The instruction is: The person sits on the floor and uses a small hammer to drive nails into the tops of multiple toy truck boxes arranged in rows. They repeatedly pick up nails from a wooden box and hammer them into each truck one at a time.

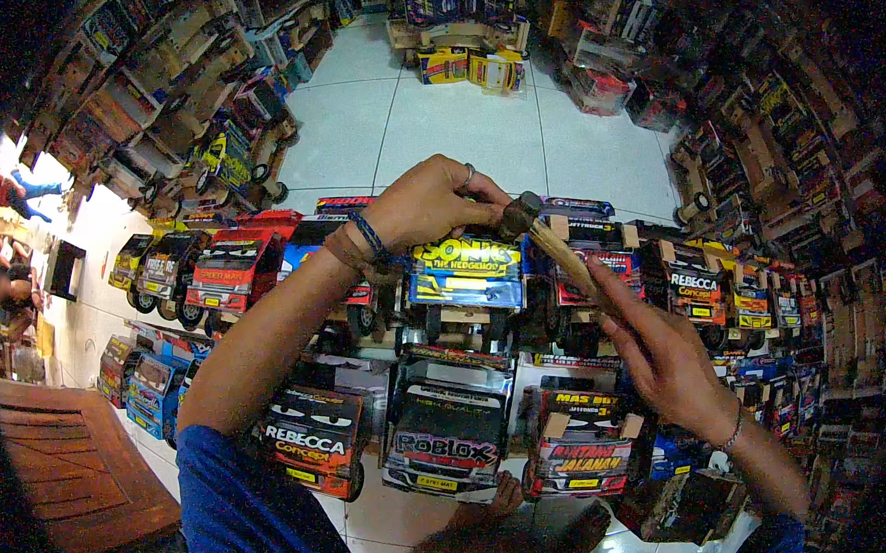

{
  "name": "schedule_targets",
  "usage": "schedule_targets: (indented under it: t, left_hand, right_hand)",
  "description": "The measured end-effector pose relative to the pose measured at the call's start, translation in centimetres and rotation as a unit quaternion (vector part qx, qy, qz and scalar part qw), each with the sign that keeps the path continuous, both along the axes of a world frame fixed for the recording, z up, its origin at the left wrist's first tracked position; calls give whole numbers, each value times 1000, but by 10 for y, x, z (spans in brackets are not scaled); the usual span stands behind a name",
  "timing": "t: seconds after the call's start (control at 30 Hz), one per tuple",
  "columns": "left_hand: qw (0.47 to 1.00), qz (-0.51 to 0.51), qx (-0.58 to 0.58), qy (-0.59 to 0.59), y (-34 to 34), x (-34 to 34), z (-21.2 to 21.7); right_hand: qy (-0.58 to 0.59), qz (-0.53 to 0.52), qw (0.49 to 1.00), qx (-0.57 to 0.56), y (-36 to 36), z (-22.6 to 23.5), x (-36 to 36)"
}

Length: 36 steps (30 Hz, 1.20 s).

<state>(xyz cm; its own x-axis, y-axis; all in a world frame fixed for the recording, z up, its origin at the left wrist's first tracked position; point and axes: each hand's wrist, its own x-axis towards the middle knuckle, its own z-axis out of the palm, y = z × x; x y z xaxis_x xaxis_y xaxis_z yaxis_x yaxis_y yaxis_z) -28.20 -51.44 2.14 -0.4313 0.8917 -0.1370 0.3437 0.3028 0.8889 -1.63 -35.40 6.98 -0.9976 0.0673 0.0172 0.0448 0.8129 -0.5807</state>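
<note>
My right hand point(658, 360) grips a hammer by its pale wooden handle point(562, 255). The dark metal hammer head point(522, 213) is right beside the fingertips of my left hand point(441, 201). Those left fingers are pinched together over the top of a toy truck point(466, 275) with a blue and yellow front. Whatever they hold, if anything, is too small or hidden to make out. The truck stands in a row of wooden toy trucks, between a red truck point(603, 278) partly behind the hammer handle and others on the left.
Nearer my feet is a second row, with a black and grey truck point(442, 442) and an orange and black one point(313, 438). Stacked toy trucks point(124, 113) line both sides. A brown wooden door panel point(68, 476) lies at the left, near a person point(13, 284) in a bright opening.
</note>
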Motion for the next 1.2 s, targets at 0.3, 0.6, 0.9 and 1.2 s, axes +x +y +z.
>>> schedule_targets:
  t: [0.3, 0.6, 0.9, 1.2]
  left_hand:
    - [1000, 0, -2, 4, 0, -3, -6]
    - [999, -19, 28, -11, -1, 0, -3]
    - [999, -5, 38, -22, 0, 1, -1]
    - [997, -14, 69, -22, 2, -1, -9]
  right_hand:
    - [23, 15, 996, 79, 1, -8, 2]
    - [-47, 7, 975, 215, -8, -9, 7]
    - [-27, 7, 966, 259, -5, -16, 8]
    - [-5, 9, 973, 228, -7, -18, 8]
